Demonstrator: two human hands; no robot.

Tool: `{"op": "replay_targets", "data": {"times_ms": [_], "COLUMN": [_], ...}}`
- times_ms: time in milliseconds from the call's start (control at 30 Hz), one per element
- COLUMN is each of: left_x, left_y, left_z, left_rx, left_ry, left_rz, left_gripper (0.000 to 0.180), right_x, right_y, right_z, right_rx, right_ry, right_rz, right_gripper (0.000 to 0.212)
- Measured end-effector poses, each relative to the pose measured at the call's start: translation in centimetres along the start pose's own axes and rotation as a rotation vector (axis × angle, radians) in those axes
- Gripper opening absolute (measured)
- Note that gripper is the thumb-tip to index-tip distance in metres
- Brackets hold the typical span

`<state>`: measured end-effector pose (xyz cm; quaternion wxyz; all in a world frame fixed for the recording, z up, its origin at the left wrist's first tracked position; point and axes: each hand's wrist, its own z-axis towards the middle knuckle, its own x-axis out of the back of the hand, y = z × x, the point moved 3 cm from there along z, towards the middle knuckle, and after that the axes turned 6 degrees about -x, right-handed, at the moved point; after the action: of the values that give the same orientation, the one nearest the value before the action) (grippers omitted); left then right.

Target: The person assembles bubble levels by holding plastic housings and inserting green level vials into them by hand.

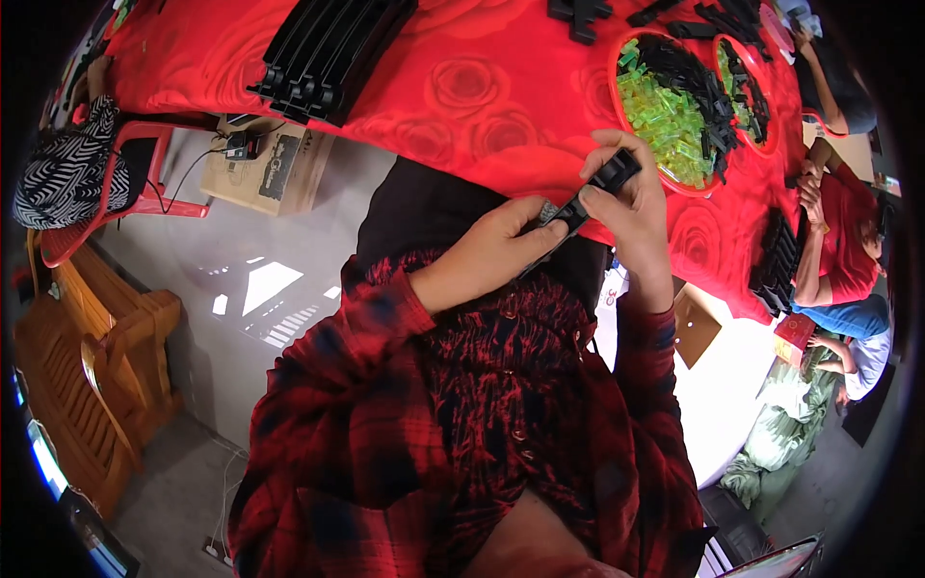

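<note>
In front of my body, just past the near edge of the red tablecloth, I hold a long, narrow black plastic part (615, 173) on a slant. My left hand (493, 243) grips its lower end, thumb and fingers pressed together. My right hand (631, 214) is wrapped round the upper end, with the thumb laid along it. Much of the part is hidden under my fingers. Beyond my right hand a red-rimmed basket (618, 91) holds yellow-green clear plastic pieces (665, 120) and small black pieces (711, 96). A stack of long black plastic parts (332, 58) lies on the table at the upper left.
A second red basket (768, 144) and loose black parts (578, 14) lie farther along the red table (462, 87). People sit at the right, one in a red shirt (853, 236). At left are a red chair (145, 207), cardboard box (260, 173) and wooden bench (87, 376).
</note>
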<state>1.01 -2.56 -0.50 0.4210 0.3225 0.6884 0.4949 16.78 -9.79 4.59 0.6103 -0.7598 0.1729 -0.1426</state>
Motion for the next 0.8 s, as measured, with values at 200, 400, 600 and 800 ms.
{"op": "replay_targets", "data": {"times_ms": [200,400,600,800], "left_x": [-0.2,0.2,0.6,0.2], "left_y": [0.4,-0.3,-0.9,-0.9], "left_z": [-0.8,0.0,0.1,0.0], "left_rx": [0.257,0.318,0.3,0.29], "left_ry": [-0.288,-0.145,-0.012,0.055], "left_rz": [-0.517,-0.87,-0.832,-0.837], "left_gripper": [0.059,0.06,0.049,0.042], "right_x": [-0.9,-0.8,-3.1,-4.9], "right_y": [-0.7,-0.9,-2.4,-2.0], "right_z": [0.3,-0.5,-3.4,-3.9], "right_rx": [-0.033,0.166,0.445,0.337], "right_ry": [0.022,0.286,0.322,0.189], "right_rz": [0.044,-0.24,-0.835,-1.091], "right_gripper": [0.058,0.06,0.047,0.051]}}
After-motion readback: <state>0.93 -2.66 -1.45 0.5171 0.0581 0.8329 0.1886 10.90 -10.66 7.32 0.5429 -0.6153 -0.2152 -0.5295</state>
